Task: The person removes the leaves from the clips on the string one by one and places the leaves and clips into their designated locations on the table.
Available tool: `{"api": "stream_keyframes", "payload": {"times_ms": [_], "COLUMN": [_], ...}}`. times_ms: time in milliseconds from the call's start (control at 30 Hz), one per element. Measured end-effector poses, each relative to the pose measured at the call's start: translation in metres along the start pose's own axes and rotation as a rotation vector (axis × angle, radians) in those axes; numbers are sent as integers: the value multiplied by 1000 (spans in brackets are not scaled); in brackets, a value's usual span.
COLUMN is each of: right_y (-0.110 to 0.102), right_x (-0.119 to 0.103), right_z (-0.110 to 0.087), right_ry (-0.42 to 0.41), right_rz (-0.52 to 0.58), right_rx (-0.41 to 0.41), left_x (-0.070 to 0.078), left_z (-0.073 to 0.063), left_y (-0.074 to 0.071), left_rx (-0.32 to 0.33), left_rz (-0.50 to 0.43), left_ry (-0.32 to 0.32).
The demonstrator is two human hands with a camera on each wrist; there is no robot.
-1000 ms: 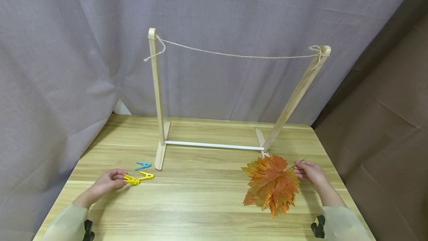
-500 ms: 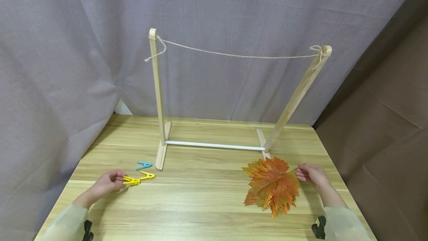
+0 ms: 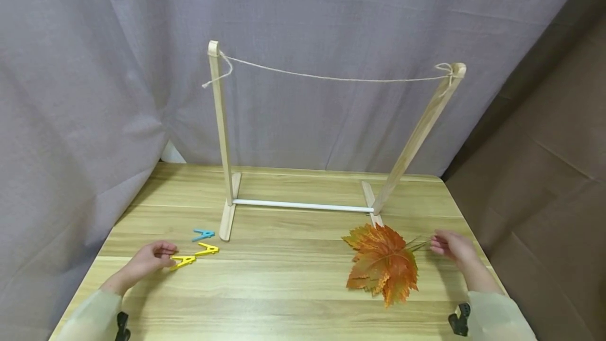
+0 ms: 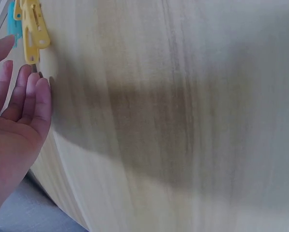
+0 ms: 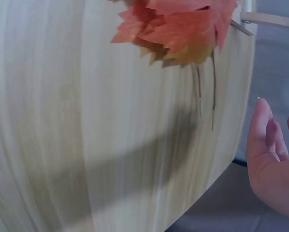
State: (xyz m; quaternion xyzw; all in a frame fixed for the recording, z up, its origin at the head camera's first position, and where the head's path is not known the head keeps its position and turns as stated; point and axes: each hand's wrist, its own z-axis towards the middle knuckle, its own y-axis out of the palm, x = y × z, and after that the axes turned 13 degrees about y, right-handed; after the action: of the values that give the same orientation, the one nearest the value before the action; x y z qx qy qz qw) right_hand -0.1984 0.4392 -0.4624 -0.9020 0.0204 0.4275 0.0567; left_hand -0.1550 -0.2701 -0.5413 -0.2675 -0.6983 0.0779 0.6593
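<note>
My left hand (image 3: pixel 150 262), fingers loosely bent, is beside a yellow clothespin (image 3: pixel 183 262) that lies on the table. In the left wrist view the fingertips (image 4: pixel 43 83) and thumb stand apart and grip nothing; the clothespin (image 4: pixel 34 29) lies just beyond them. A second yellow clothespin (image 3: pixel 207 249) and a blue one (image 3: pixel 203 234) lie farther off. On the right, several orange artificial maple leaves (image 3: pixel 382 267) are stacked on the table, stems pointing right. My right hand (image 3: pixel 452 249) is by the stem ends, and in the right wrist view the hand (image 5: pixel 270 154) holds nothing.
Behind the things stands a wooden frame with a left post (image 3: pixel 221 125), a right post (image 3: pixel 416 138) and a white crossbar (image 3: pixel 303 206). A sagging string (image 3: pixel 326 76) joins the post tops. Grey curtain (image 3: pixel 303 14) hangs behind the table (image 3: pixel 284 283).
My left hand has let go of the yellow clothespin, which now lies lower on the table. My right hand has released the leaf's stem and shifted right.
</note>
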Motion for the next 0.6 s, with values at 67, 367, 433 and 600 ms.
{"api": "stream_keyframes", "payload": {"times_ms": [67,367,433,600], "right_y": [-2,3,5,9], "right_x": [-4,-30,-35,-48], "right_z": [-1,-18,-21,-29], "right_ry": [-13,-69,-92,-140], "right_rz": [1,9,16,19], "right_rx": [-14,-14,-26,-36], "left_x": [3,25,32,52], "left_z": [1,14,19,31], "left_y": [-2,-15,-18,-25], "left_rx": [1,48,66,83], "left_rz": [-2,-38,-43,-90], "left_ry": [1,72,94,152]}}
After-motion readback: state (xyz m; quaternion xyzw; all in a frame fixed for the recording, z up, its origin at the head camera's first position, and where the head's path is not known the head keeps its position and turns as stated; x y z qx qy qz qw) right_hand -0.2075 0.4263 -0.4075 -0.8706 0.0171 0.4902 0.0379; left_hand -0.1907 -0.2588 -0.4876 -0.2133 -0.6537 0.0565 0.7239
